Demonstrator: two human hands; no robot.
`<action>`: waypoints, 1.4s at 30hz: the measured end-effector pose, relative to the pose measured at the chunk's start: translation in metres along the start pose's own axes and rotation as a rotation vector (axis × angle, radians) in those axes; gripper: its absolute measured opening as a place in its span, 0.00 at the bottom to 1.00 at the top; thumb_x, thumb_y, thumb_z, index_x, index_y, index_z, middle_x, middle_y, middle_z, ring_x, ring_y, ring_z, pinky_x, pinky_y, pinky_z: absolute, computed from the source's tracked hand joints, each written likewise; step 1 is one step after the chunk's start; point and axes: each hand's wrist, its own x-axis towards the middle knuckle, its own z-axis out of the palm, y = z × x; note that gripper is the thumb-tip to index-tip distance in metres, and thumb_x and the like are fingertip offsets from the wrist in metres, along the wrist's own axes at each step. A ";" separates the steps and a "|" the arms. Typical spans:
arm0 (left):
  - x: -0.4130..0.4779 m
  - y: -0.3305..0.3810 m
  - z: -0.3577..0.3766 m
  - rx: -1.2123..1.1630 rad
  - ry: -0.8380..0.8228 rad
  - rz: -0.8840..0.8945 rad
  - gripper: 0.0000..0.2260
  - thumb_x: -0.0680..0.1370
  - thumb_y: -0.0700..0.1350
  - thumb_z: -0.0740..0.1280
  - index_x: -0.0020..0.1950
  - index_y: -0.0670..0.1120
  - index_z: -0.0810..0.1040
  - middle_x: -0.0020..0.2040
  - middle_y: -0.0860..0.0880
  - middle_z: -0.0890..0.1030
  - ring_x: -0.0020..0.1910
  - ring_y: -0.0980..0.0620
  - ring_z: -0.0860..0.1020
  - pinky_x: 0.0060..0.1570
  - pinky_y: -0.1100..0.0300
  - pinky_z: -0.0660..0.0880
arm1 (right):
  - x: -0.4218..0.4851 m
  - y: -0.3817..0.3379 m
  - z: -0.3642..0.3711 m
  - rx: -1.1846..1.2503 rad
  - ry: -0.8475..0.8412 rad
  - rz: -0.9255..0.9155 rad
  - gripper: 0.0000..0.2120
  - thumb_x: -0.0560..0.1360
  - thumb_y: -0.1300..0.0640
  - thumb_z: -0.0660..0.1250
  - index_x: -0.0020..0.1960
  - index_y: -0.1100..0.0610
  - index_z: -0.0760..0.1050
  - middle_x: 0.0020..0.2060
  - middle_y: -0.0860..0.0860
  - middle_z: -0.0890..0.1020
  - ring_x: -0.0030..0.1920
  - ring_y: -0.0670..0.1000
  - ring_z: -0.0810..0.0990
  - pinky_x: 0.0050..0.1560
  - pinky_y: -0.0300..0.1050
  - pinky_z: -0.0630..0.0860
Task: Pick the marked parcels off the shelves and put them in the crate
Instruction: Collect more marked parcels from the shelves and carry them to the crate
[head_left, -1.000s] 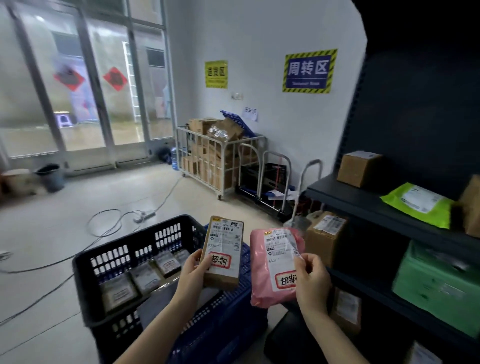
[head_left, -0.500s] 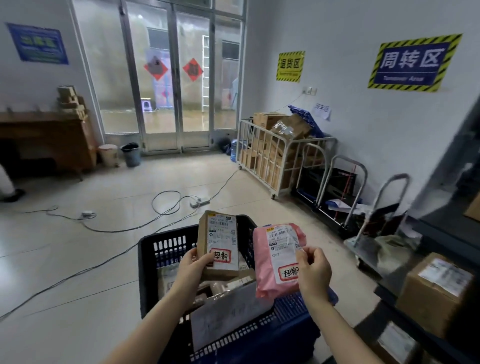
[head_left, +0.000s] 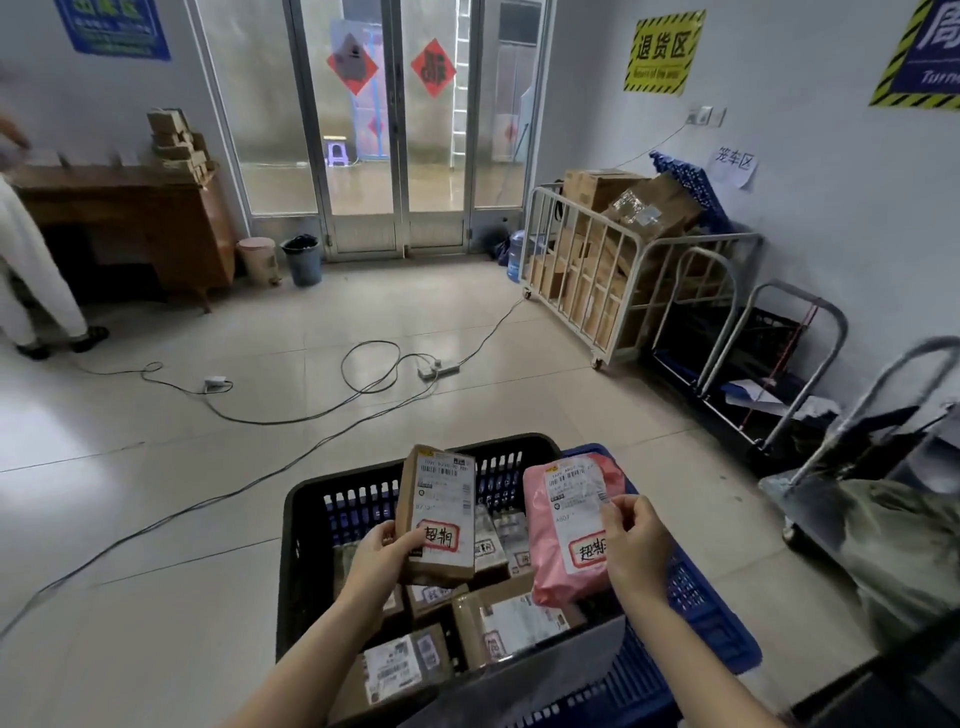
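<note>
My left hand (head_left: 381, 564) grips a small brown cardboard parcel (head_left: 439, 512) with a white label and a red-boxed mark, held upright over the black crate (head_left: 304, 525). In my right hand (head_left: 635, 545) is a pink plastic mailer (head_left: 561, 525) with the same red-boxed mark, pinched at its right edge above the crate's right side. Several labelled cardboard parcels (head_left: 506, 621) lie inside the crate. A blue crate (head_left: 696, 618) sits under and to the right of the black one.
A metal cage trolley (head_left: 613, 270) full of cartons stands against the right wall, with hand trucks (head_left: 769, 364) beside it. Cables and a power strip (head_left: 439, 370) cross the floor. A person (head_left: 31, 270) stands at a wooden desk (head_left: 130, 218) at left. Glass doors are at the back.
The view has swung left, away from the dark shelves, to centre on the crate. Both hands have carried their parcels over the crate, and they sit lower above its contents.
</note>
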 end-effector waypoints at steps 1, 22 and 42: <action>0.009 -0.004 0.002 0.001 0.011 -0.018 0.23 0.76 0.43 0.68 0.68 0.39 0.68 0.56 0.40 0.81 0.49 0.46 0.82 0.44 0.56 0.78 | 0.010 0.005 0.007 -0.017 -0.020 -0.010 0.11 0.78 0.61 0.61 0.37 0.53 0.68 0.36 0.53 0.78 0.35 0.55 0.80 0.31 0.45 0.77; 0.155 -0.105 0.083 -0.012 0.153 -0.385 0.23 0.78 0.38 0.65 0.71 0.39 0.63 0.58 0.40 0.78 0.46 0.47 0.80 0.37 0.59 0.78 | 0.132 0.147 0.168 -0.249 -0.378 0.094 0.06 0.78 0.65 0.56 0.45 0.59 0.69 0.43 0.54 0.76 0.43 0.52 0.75 0.38 0.41 0.70; 0.183 -0.124 0.089 0.074 0.193 -0.403 0.21 0.79 0.41 0.63 0.72 0.42 0.64 0.63 0.41 0.76 0.57 0.44 0.78 0.59 0.50 0.75 | 0.143 0.199 0.196 -0.529 -0.563 0.156 0.10 0.78 0.62 0.49 0.53 0.59 0.68 0.48 0.57 0.77 0.43 0.52 0.76 0.40 0.45 0.76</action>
